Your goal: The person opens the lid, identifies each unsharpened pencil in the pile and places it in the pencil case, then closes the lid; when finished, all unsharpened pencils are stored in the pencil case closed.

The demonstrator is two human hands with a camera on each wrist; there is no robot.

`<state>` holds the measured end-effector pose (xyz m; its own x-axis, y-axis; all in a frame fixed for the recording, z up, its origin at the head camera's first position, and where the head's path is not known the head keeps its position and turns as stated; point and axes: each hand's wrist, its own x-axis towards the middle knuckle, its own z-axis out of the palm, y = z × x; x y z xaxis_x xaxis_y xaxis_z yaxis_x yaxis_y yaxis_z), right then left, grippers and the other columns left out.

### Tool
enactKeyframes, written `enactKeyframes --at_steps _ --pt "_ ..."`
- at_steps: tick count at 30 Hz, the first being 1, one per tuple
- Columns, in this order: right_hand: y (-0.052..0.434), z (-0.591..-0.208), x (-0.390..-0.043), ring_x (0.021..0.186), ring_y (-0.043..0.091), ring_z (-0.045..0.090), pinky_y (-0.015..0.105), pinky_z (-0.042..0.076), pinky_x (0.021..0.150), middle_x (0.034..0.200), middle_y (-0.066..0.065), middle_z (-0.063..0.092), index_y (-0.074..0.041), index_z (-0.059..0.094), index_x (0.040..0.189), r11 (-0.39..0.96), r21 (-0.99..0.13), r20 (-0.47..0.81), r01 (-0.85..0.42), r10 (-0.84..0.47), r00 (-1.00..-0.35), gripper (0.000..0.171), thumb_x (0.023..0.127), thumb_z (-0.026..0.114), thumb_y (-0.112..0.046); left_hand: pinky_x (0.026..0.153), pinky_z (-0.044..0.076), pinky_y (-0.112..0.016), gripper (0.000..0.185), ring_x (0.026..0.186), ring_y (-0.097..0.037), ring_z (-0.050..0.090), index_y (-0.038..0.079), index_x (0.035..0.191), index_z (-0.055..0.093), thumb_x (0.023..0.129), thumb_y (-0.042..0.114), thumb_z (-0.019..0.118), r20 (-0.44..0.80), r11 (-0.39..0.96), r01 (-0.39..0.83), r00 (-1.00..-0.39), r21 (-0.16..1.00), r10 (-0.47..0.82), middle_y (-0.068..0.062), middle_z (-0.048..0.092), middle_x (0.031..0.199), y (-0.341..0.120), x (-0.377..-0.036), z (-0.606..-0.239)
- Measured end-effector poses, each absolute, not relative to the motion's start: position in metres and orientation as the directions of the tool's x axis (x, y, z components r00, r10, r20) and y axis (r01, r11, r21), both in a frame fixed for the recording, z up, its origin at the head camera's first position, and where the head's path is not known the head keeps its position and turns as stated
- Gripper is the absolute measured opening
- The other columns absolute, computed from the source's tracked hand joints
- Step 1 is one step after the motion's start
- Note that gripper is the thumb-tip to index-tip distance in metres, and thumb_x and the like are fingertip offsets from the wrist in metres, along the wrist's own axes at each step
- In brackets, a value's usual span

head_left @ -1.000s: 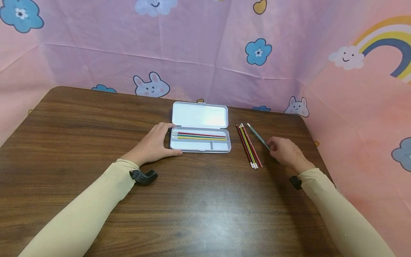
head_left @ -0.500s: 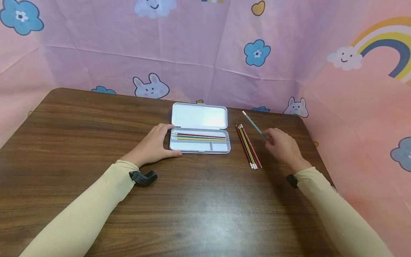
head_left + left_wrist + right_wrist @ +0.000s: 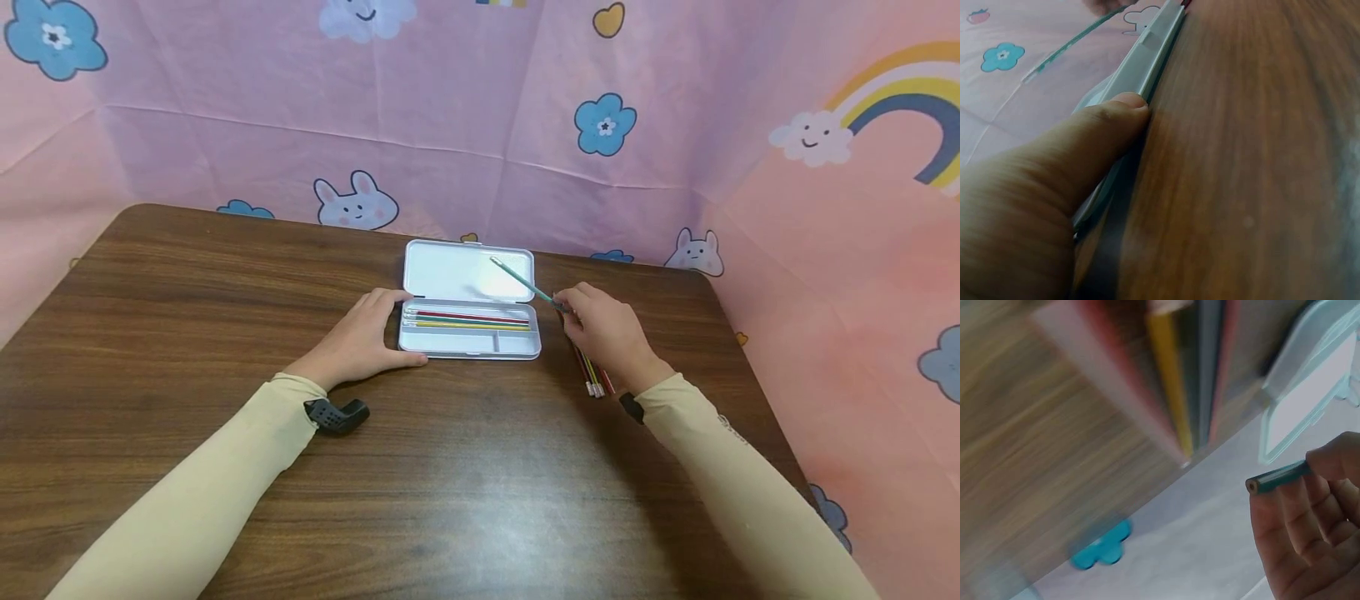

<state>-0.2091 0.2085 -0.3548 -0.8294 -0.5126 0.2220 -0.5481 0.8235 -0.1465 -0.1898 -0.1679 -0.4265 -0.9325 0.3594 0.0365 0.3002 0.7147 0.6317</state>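
A white pencil case (image 3: 448, 341) lies with its lid (image 3: 457, 271) laid back. In its long rear compartment are a red, a green and a yellow pencil (image 3: 468, 326), eraser ends to the left. My left hand (image 3: 356, 340) holds the case's left end, thumb at the front edge and index finger at the back; the left wrist view shows the thumb (image 3: 1094, 134) against its side. My right hand (image 3: 609, 333) pinches a green pencil (image 3: 521, 279) near its unsharpened end, which shows in the right wrist view. The pencil's white eraser end overlaps the lid in the head view.
Partly hidden under my right hand, a bunch of red, yellow and dark pencils (image 3: 594, 385) lies on the brown wooden table (image 3: 450, 467). A pink patterned cloth (image 3: 450, 125) hangs behind the table and along its right side.
My right hand has lifted the green pencil from right of the bunch and carried it left, over the bunch toward the case. The left hand stays at the case.
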Motion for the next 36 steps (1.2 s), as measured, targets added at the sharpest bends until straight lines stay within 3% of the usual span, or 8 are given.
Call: enactKeyframes --at_steps 7,13,20,36 --pt "0.171 -0.361 -0.215 0.087 0.019 0.063 0.039 0.055 0.059 0.105 0.004 0.068 -0.01 0.071 0.118 0.782 -0.054 0.198 -0.621 -0.601 -0.774 0.022 0.097 0.066 -0.006 0.116 0.034 -0.058 0.107 0.144 -0.033 0.036 0.009 0.157 0.033 0.08 0.066 0.08 0.024 0.721 0.294 -0.933 0.627 0.359 -0.015 0.038 0.157 -0.168 -0.19 -0.425" --pt "0.14 -0.365 -0.218 0.1 0.022 0.068 0.046 0.06 0.074 0.107 0.004 0.07 -0.011 0.071 0.119 0.747 0.047 0.122 -0.663 -0.663 -0.738 0.022 0.098 0.066 -0.007 0.116 0.034 -0.06 0.11 0.145 -0.034 0.035 0.011 0.158 0.033 0.078 0.071 0.078 0.018 0.727 0.287 -0.935 0.624 0.354 -0.015 0.037 0.158 -0.17 -0.19 -0.427" --pt "0.122 -0.367 -0.221 0.084 0.024 0.065 0.04 0.057 0.061 0.093 0.005 0.065 -0.01 0.071 0.105 0.697 0.146 0.088 -0.703 -0.716 -0.692 0.018 0.099 0.058 0.001 0.116 0.034 -0.059 0.11 0.146 -0.034 0.035 0.012 0.158 0.034 0.077 0.072 0.077 0.025 0.725 0.294 -0.934 0.623 0.357 -0.014 0.038 0.158 -0.169 -0.191 -0.428" --pt "0.106 -0.371 -0.234 0.09 0.026 0.066 0.042 0.058 0.067 0.095 0.006 0.065 -0.01 0.071 0.111 0.709 0.162 0.024 -0.686 -0.698 -0.715 0.021 0.1 0.056 0.0 0.117 0.034 -0.058 0.11 0.145 -0.033 0.036 0.01 0.157 0.035 0.077 0.073 0.078 0.024 0.712 0.286 -0.935 0.642 0.353 -0.014 0.038 0.157 -0.169 -0.19 -0.428"
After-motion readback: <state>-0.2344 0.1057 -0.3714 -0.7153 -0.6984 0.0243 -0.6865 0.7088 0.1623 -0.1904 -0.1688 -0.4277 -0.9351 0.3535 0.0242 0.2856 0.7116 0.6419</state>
